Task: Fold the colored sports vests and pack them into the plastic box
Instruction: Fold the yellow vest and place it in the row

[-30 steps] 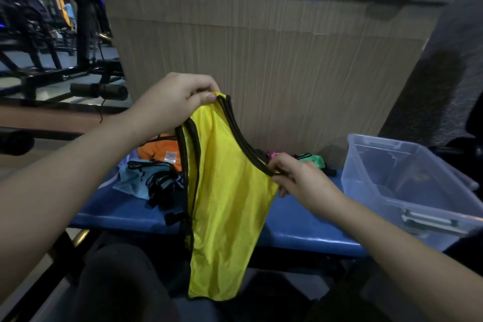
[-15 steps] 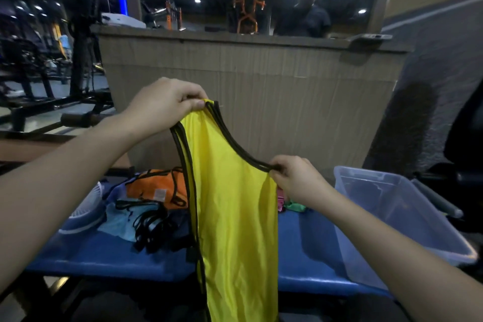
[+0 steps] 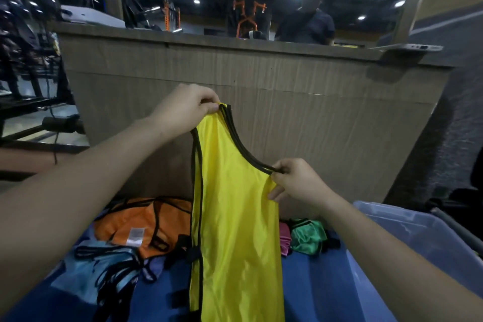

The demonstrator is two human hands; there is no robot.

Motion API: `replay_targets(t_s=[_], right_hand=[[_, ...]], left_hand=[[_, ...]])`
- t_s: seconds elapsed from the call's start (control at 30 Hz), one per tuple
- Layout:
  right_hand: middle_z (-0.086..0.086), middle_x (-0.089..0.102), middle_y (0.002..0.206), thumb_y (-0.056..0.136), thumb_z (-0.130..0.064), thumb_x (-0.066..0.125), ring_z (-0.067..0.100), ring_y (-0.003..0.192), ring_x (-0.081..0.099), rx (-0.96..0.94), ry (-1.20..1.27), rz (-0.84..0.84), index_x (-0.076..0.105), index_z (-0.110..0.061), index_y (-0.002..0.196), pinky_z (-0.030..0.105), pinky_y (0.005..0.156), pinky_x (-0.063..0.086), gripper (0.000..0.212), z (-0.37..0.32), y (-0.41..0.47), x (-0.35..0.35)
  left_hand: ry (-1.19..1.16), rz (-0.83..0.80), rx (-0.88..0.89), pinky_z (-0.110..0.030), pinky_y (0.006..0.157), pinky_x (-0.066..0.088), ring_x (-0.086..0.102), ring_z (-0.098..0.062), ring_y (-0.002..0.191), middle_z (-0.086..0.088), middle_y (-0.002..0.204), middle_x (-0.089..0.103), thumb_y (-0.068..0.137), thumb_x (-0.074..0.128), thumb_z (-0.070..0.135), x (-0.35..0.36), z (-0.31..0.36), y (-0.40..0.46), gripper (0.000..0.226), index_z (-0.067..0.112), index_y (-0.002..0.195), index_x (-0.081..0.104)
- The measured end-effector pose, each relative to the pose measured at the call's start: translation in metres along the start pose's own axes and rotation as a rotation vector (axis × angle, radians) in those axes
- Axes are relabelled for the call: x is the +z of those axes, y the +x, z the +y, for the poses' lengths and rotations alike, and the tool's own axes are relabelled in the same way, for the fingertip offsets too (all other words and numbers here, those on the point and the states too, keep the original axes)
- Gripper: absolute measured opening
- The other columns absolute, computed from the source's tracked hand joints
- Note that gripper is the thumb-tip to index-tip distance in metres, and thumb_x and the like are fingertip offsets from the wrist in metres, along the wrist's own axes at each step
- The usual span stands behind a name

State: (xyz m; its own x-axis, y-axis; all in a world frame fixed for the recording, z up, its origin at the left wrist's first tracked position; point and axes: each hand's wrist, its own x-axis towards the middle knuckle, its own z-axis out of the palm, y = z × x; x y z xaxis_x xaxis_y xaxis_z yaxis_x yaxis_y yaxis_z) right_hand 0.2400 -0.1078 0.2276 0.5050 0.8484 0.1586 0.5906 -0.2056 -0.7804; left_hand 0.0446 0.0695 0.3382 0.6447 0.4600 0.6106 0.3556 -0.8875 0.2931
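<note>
I have the yellow vest (image 3: 235,217) hanging in front of me, up off the blue tabletop (image 3: 308,282), and both of my grips are closed on it. My left hand (image 3: 183,110) pinches the top of the shoulder straps, where the black binding bunches together; my right hand (image 3: 295,183) pinches the lower end of the curved black edge, with the thumb under the cloth. The vest looks already doubled lengthwise, since two lines of binding run side by side down its left edge.

I judge this cloth to be very light, thin and slippery (the sheen says as much), with no stiffness to hold a crease by itself. The bound edges are the best places to take hold, being thicker and less likely to slide through my fingers than the plain yellow panel. To fold it again I would lay it flat or bring the hem up, pressing each fold, or it will likely spring loose.

The plastic box (image 3: 418,240) stands just to my right, open. An orange vest (image 3: 136,227), a light blue vest (image 3: 86,274) and a green vest (image 3: 308,235) lie unfolded on the tabletop behind the yellow one.
</note>
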Motion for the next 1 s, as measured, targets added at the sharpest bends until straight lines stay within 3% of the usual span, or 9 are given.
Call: replay_targets(t_s=[0.23,0.63,0.83,1.0], right_hand=[[0.017,0.073,0.079,0.097,-0.007,0.055,0.025,0.070,0.075,0.040,0.010,0.034,0.066,-0.009,0.095,0.050,0.073,0.062,0.011,0.033,0.045,0.009],[0.004,0.074,0.078,0.091,-0.007,0.059,0.019,0.077,0.075,0.047,0.026,0.075,0.069,-0.021,0.088,0.049,0.078,0.061,0.018,0.059,0.065,0.034],[0.001,0.074,0.081,0.082,-0.019,0.065,0.024,0.085,0.073,0.044,0.052,0.104,0.069,-0.032,0.083,0.056,0.084,0.057,0.014,0.072,0.067,0.037],[0.000,0.071,0.083,0.089,-0.012,0.064,0.021,0.084,0.069,0.009,0.031,0.183,0.067,-0.025,0.084,0.041,0.076,0.056,0.014,0.062,0.078,0.042]], left_hand=[[0.000,-0.009,0.032,-0.032,0.083,0.047,0.065,-0.020,0.098,-0.004,0.103,0.073,0.097,0.063,0.022,0.039,-0.025,0.025,0.014,0.017,0.103,0.075],[0.021,0.025,0.063,-0.031,0.086,0.041,0.061,-0.026,0.105,-0.010,0.108,0.069,0.098,0.061,0.019,0.071,-0.040,0.025,0.019,0.011,0.108,0.073],[0.036,0.029,0.066,-0.032,0.088,0.041,0.061,-0.031,0.107,-0.015,0.109,0.068,0.097,0.062,0.020,0.072,-0.043,0.027,0.020,0.009,0.108,0.073],[0.053,0.061,0.081,-0.033,0.090,0.041,0.061,-0.031,0.107,-0.014,0.108,0.068,0.096,0.062,0.021,0.078,-0.048,0.039,0.020,0.009,0.108,0.073]])
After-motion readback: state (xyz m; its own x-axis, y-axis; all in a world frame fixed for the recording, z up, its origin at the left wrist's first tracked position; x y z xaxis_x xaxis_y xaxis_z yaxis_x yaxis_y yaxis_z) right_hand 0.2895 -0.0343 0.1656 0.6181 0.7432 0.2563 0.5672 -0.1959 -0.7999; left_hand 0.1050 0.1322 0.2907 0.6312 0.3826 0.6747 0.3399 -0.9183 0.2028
